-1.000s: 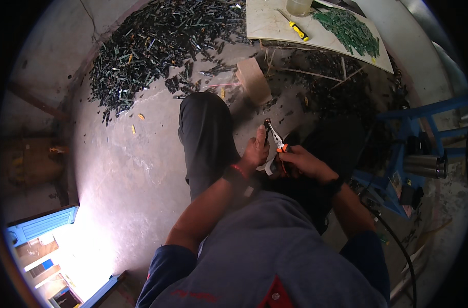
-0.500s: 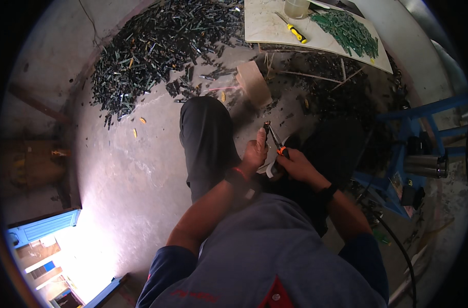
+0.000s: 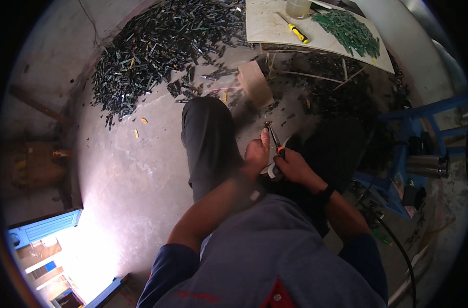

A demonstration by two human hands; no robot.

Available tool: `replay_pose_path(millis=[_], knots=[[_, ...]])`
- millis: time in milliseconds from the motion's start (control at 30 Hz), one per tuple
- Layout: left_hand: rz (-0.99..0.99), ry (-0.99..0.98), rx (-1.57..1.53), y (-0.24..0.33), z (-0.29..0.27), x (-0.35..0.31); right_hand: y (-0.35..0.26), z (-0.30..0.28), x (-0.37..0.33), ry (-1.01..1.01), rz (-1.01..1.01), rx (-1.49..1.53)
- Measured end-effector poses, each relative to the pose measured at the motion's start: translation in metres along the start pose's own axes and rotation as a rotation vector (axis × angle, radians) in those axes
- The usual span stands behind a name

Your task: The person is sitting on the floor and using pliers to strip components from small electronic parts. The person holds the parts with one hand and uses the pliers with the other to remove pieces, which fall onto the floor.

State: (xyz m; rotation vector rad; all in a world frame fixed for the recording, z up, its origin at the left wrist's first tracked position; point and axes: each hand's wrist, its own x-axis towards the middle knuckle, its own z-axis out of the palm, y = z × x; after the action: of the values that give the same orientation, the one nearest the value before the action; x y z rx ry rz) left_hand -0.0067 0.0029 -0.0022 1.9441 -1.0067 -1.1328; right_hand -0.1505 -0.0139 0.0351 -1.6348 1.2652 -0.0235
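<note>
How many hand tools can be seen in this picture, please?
2: the pliers in the right hand, and the yellow-and-black screwdriver on the pale board. Others may be hidden in the dark areas.

"How do the pliers (image 3: pixel 276 140) look?"

"Slim metal nose, orange at the grip; held in the right hand (image 3: pixel 294 165), tip pointing up and slightly left."

"And the small dark piece (image 3: pixel 267 125)?"

"Held in the left hand (image 3: pixel 256 153), brownish at its top, just beside the pliers' tip; whether they touch, I can't tell."
</note>
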Motion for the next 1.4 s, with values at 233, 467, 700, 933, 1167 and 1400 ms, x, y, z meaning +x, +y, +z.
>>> replay_pose_path(millis=[233, 467, 700, 933, 1167, 1400], knots=[[0.001, 0.018, 0.077, 0.008, -0.003, -0.005, -0.010, -0.002, 0.002, 0.001, 0.000, -0.188], [0.007, 0.049, 0.098, 0.003, 0.000, -0.004, -0.019, -0.002, 0.000, 0.017, 0.023, -0.302], [-0.023, 0.063, 0.093, 0.000, 0.001, -0.004, -0.003, 0.001, 0.009, 0.030, -0.042, -0.244], [-0.107, -0.025, -0.114, -0.017, 0.004, 0.003, -0.004, -0.021, 0.005, -0.368, -0.043, 0.543], [-0.328, -0.505, -0.813, 0.003, -0.017, -0.002, 0.011, -0.037, -0.003, -0.537, 0.037, 0.988], [-0.393, -0.562, -0.840, 0.008, -0.024, -0.003, -0.001, -0.039, -0.004, -0.599, -0.008, 0.821]])
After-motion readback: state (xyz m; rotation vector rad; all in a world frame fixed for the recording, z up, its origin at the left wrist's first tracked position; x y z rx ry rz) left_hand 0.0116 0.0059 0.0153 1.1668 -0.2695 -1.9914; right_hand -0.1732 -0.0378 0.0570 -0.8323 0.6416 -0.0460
